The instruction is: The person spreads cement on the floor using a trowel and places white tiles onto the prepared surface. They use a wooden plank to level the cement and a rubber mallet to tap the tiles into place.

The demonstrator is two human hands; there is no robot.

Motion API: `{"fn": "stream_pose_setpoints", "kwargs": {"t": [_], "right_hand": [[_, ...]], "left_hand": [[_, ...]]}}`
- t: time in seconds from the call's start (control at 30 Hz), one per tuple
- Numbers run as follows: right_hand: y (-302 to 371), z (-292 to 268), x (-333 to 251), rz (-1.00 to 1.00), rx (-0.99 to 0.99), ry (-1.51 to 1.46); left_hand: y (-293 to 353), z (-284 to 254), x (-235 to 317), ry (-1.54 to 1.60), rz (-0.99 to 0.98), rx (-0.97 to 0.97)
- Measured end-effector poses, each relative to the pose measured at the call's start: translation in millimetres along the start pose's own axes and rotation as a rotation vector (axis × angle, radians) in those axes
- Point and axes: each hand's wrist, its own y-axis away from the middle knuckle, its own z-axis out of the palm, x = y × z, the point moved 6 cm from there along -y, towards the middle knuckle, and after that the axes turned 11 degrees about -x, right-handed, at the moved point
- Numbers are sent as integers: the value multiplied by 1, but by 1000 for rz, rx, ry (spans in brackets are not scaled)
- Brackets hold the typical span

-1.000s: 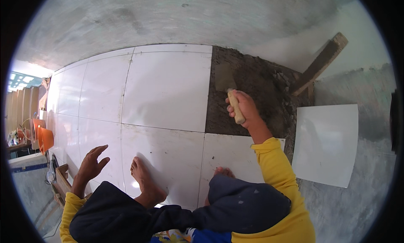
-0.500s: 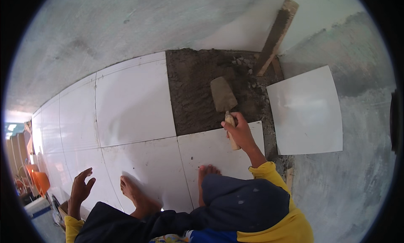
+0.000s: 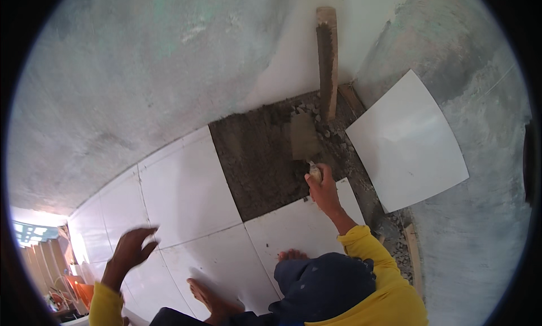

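My right hand (image 3: 324, 193) is closed round the wooden handle of a trowel (image 3: 305, 136). Its flat, mortar-coated blade points away from me over the right part of a dark mortar bed (image 3: 251, 168), close to the loose rubble; whether it presses into the mortar is hard to tell. White floor tiles (image 3: 183, 185) border this patch on the left and on the near side. Out to the left, my left hand (image 3: 131, 250) hangs above the tiles with thumb and fingers apart, holding nothing.
A loose white tile (image 3: 407, 148) leans at the right wall. Beyond the mortar, a mortar-stained wooden board (image 3: 327, 66) stands against the far wall. Gravel (image 3: 397, 235) and a wood strip (image 3: 413, 258) lie at right. Orange containers (image 3: 81, 291) stand far left.
My view has turned, so the scene sits tilted. The trowel blade has shifted toward the rubble at the mortar's right side. My left hand has come up and right in the picture.
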Motion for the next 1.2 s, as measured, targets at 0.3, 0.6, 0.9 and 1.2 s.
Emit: {"fn": "stream_pose_setpoints", "kwargs": {"t": [0.3, 0.6, 0.9, 1.2], "right_hand": [[47, 35, -15, 17, 7, -767], [94, 17, 43, 118, -29, -539], [102, -62, 15, 115, 290, -269], [94, -56, -176, -564, 23, 131]], "left_hand": [[-356, -216, 340, -652, 677, 860], [-461, -255, 453, -1210, 770, 666], [-343, -232, 359, -631, 633, 249], [-231, -120, 247, 104, 540, 526]]}}
